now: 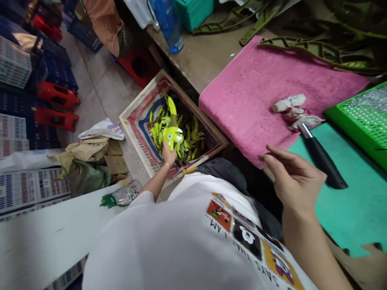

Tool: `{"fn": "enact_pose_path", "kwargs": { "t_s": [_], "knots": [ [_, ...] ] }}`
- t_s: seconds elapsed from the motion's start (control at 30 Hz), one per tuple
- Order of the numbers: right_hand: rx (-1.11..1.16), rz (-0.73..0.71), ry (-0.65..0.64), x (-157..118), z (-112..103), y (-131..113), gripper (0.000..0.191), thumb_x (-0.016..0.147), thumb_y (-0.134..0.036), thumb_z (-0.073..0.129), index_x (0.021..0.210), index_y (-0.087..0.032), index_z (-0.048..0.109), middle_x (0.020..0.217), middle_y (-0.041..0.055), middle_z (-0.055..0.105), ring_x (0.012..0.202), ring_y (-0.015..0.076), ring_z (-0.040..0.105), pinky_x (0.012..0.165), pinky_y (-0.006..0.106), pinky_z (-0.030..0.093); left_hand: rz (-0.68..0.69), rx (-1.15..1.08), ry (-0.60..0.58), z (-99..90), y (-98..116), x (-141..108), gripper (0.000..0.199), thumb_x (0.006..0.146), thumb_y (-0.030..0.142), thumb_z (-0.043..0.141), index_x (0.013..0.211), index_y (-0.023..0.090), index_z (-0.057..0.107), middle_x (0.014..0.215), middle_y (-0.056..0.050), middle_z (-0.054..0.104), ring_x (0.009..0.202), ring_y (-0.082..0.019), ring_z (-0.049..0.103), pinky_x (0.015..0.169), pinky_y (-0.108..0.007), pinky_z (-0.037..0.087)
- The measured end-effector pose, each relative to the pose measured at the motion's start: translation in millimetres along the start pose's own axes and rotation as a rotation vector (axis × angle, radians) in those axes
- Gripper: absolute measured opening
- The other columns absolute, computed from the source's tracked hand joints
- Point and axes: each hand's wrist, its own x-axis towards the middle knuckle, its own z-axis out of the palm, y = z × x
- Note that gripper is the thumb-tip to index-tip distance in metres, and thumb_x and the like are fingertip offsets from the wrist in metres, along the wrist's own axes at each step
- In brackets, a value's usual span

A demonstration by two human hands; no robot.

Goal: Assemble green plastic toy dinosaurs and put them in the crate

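Note:
My left hand (168,156) reaches down over a plastic crate (136,139) and is closed around a yellow-green toy dinosaur (173,137) with white horns and a painted eye. Beneath it, many similar toy dinosaurs (193,137) lie heaped in the crate. My right hand (298,185) is raised near the front edge of the pink cloth (238,88), its thumb and fingertips drawn together in a pinch. Whatever those fingertips hold, if anything, is too small to tell. Just beyond that hand, a black-handled tool (326,159) with a metal shaft lies on a turquoise mat (350,205).
Wrapped white-and-red cloth (293,110) lies by the tool shaft. A green perforated basket (363,117) stands at right. Olive plastic parts (320,50) and a blue bottle (167,26) are behind. Red stools (57,106), stacked crates and a white table (54,237) are left.

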Motion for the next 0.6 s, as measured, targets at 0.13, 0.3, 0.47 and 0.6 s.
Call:
{"fn": "enact_pose_path", "kwargs": {
  "t_s": [0.13,0.3,0.47,0.6],
  "knots": [
    [-0.033,0.083,0.022,-8,-5,6,0.028,0.071,-0.040,0.081,0.095,-0.028,0.080,0.089,0.0063,0.079,0.073,0.0233,0.074,0.080,0.045,0.063,-0.144,-0.018,0.088,4.5,-37,22,0.038,0.093,0.035,0.068,0.123,0.014,0.060,0.112,-0.009,0.067,0.097,-0.020,0.067,0.084,-0.036,0.058],
    [-0.011,0.177,0.084,-11,-8,9,0.028,0.065,-0.041,0.083,0.090,-0.028,0.081,0.079,0.0062,0.077,0.068,0.0243,0.073,0.077,0.046,0.064,-0.301,-0.061,0.041,-4.5,-55,47,0.039,0.097,0.039,0.063,0.128,0.016,0.059,0.127,-0.010,0.061,0.109,-0.023,0.064,0.092,-0.044,0.057],
    [-0.021,0.273,0.083,-16,-11,17,0.033,0.063,-0.048,0.084,0.091,-0.029,0.080,0.084,0.0069,0.077,0.073,0.0283,0.075,0.085,0.054,0.063,-0.294,-0.081,-0.028,-9.8,-48,56,0.039,0.096,0.039,0.064,0.127,0.015,0.059,0.127,-0.011,0.061,0.109,-0.023,0.064,0.093,-0.044,0.057],
    [-0.019,0.313,0.120,-18,-10,20,0.033,0.061,-0.048,0.084,0.089,-0.029,0.080,0.083,0.0064,0.077,0.074,0.0290,0.075,0.089,0.053,0.062,-0.146,-0.093,-0.047,2.9,-41,57,0.040,0.096,0.039,0.063,0.128,0.016,0.058,0.128,-0.010,0.061,0.110,-0.023,0.064,0.093,-0.044,0.056]
  ]
}}
